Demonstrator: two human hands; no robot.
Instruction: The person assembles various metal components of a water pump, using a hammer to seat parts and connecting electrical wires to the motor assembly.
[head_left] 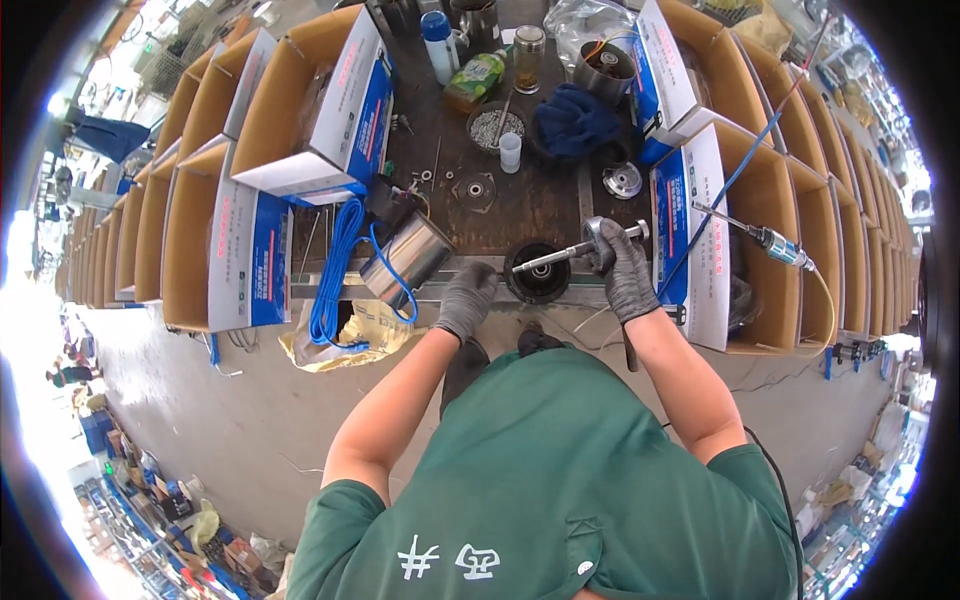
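My right hand (626, 274), in a grey glove, is closed around a motor rotor with a long silver shaft (548, 258). The rotor lies almost level, its shaft pointing left over a round black housing (538, 284) at the bench's near edge. Left of that housing is my left hand (467, 300), also gloved, with its fingers curled together; whatever they hold, if anything, is hidden. Beyond it, a steel motor cylinder (418, 256) leans at the edge with a coiled blue cable (337, 280) beside it.
Open cardboard boxes (290, 100) line both sides. On the dark bench (455, 222) are a metal flange (475, 191), a bowl of small pale pieces (484, 128), a white cup (510, 153), a blue cloth (575, 120), bottles and a metal end cap (622, 181). A power screwdriver (780, 246) hangs at right.
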